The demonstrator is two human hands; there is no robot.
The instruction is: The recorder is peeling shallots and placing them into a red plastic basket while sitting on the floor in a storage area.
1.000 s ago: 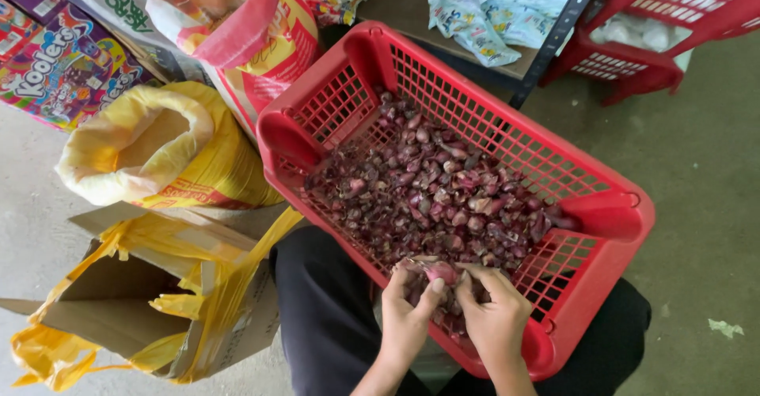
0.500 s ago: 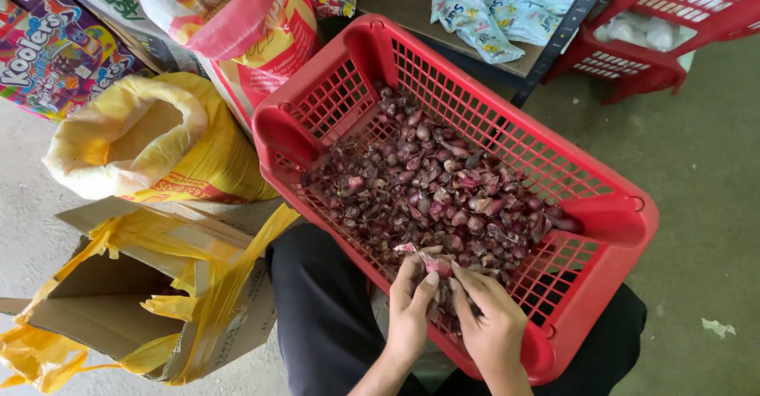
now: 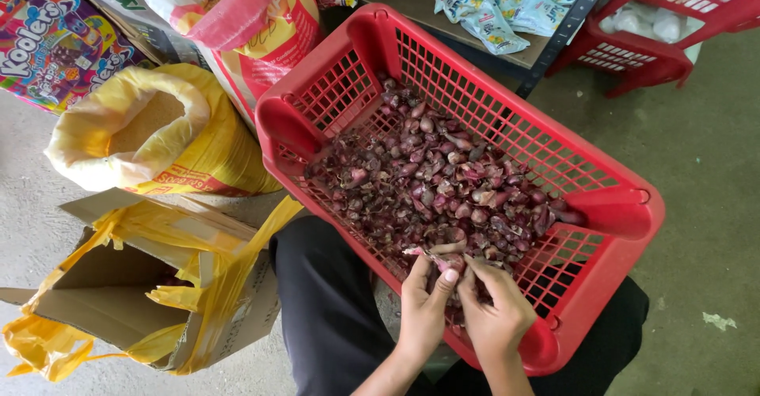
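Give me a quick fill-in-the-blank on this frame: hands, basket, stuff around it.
1. Both hands, the left hand and the right hand, work on one small ____ between the fingertips.
2. The shallots lie in a ____ plastic basket.
3. The open yellow sack stands above the cardboard ____ lined with yellow plastic.

Missing words: shallot; red; box

Soft, even daylight lit the scene, bright but without glare. Shadows were faint; the darkest patches lay inside the cardboard box [image 3: 119, 301] and under the red basket [image 3: 609, 230]. Focus was sharp at the centre, on the shallots [image 3: 443, 182]. Edges looked slightly stretched by the wide lens. Little motion blur appeared.
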